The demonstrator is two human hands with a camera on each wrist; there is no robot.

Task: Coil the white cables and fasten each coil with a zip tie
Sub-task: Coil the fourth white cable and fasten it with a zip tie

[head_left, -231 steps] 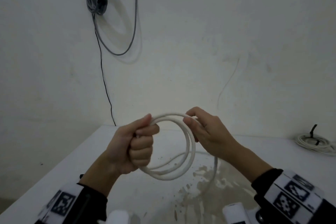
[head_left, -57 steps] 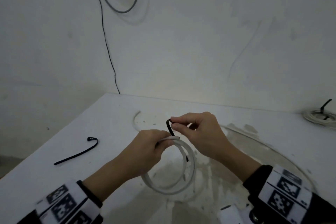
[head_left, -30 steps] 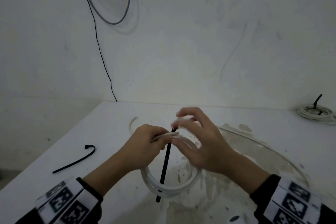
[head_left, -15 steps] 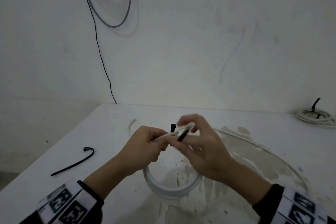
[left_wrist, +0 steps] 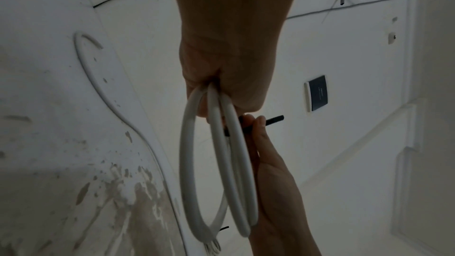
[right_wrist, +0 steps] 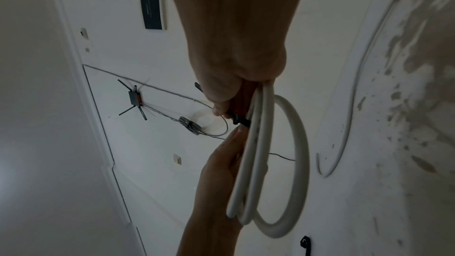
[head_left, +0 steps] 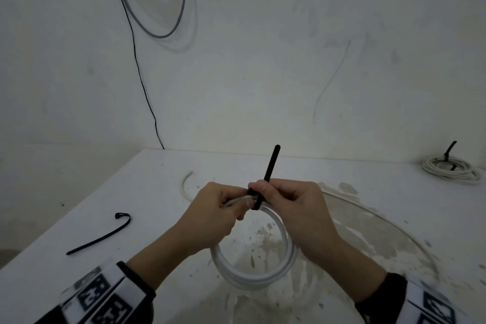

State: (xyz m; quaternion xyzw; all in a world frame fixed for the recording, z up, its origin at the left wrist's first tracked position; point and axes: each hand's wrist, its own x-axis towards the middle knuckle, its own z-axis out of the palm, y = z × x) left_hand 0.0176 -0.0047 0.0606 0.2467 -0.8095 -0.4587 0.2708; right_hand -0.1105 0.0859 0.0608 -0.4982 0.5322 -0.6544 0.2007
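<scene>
A white cable coil (head_left: 252, 279) of a few loops hangs above the table. My left hand (head_left: 244, 201) grips its top, with the loops bunched in the fingers (left_wrist: 219, 163). A black zip tie (head_left: 271, 166) is wrapped round the bundle right beside that grip. Its tail points up and away. My right hand (head_left: 259, 188) pinches the tie at the bundle, thumb and fingers curled on it (right_wrist: 240, 120). The tie's head is mostly hidden between the two hands.
A spare black zip tie (head_left: 100, 234) lies on the white table (head_left: 157, 218) to the left. A tied white coil (head_left: 449, 171) sits at the far right by the wall. A short curved white cable piece (head_left: 185, 181) lies behind my hands. Grey cables (head_left: 181, 8) hang on the wall.
The zip tie, which hung down through the coil a second ago, now wraps the bundle with its tail pointing up. My right hand has shifted to pinch it there.
</scene>
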